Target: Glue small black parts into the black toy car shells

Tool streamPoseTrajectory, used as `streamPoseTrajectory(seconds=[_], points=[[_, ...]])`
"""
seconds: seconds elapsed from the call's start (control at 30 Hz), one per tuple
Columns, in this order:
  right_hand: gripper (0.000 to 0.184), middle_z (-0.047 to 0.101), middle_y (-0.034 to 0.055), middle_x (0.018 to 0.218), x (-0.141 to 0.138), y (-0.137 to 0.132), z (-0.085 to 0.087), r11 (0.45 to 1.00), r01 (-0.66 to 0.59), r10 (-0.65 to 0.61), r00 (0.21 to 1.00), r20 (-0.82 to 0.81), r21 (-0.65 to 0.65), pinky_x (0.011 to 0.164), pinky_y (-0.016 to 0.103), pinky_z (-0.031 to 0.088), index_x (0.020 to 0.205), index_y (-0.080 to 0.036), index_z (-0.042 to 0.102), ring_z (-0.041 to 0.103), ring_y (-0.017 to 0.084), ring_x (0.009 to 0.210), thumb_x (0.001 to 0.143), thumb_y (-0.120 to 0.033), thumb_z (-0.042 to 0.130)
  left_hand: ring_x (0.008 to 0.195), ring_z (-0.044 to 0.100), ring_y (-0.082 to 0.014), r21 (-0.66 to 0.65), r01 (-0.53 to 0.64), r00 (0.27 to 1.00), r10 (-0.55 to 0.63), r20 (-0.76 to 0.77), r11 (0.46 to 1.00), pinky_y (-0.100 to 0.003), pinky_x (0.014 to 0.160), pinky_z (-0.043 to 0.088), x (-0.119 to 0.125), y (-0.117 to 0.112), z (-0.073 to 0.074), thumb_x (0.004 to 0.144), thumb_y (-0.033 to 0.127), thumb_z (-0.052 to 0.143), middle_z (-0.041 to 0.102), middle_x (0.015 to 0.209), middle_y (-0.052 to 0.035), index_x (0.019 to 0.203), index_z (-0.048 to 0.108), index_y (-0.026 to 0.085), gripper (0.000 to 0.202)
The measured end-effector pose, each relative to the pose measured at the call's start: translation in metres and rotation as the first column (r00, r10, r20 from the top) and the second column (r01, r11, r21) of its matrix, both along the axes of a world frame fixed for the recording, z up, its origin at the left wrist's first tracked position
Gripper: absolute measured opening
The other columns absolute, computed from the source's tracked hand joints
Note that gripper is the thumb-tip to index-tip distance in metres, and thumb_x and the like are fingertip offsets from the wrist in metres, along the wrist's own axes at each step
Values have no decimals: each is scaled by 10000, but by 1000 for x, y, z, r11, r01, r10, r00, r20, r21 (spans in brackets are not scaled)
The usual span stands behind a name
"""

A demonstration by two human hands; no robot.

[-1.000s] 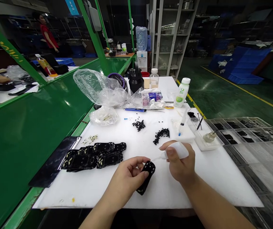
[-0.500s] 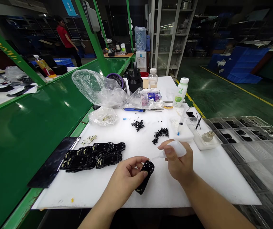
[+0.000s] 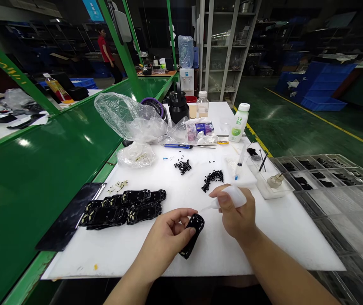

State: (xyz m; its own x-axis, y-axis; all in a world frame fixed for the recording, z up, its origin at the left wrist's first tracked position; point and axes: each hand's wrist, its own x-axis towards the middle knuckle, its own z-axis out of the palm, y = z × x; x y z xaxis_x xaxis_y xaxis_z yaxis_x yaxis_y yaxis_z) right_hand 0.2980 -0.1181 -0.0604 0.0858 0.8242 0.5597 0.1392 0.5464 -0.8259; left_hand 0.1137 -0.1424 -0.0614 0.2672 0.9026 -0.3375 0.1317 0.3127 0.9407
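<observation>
My left hand grips a black model car base plate by its sides, tilted above the white foam sheet. In my right hand is a white squeeze bottle with a thin clear nozzle. Its tip points left, close to my left fingertips and the upper end of the plate. Behind the bottle lies a curved pile of small black parts; a second black pile sits farther back. Several similar black base plates with pale pieces lie in rows to the left.
Small pale parts lie behind the rows. A blue-handled knife, a plastic bag and a white-green bottle are at the back. On the right are a syringe, a clear tray and a compartment box.
Both hands, the base plate and the squeeze bottle keep nearly the same places. The view shifts slightly. A person in red in the background has moved to the right.
</observation>
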Motion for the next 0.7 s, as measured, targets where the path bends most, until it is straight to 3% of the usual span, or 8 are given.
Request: streamPoseTrajectory(seconds=[0.27, 0.7], points=[[279, 611, -7, 620, 4, -4, -7, 998, 43, -38, 991, -127, 40, 431, 207, 366, 717, -187, 656, 474, 80, 473, 933, -331, 554, 572, 421, -80, -12, -26, 997, 27, 72, 1000, -217, 530, 349, -5, 0, -13, 742, 293, 715, 473, 753, 27, 1084, 669, 173, 365], [275, 547, -26, 550, 4, -4, -1, 999, -26, 28, 999, -44, 44, 414, 203, 337, 698, -176, 647, 460, 74, 448, 930, -295, 559, 575, 419, -78, -6, -24, 998, 24, 53, 1000, -216, 535, 363, -5, 0, -10, 742, 306, 725, 482, 769, 25, 1085, 677, 181, 368]])
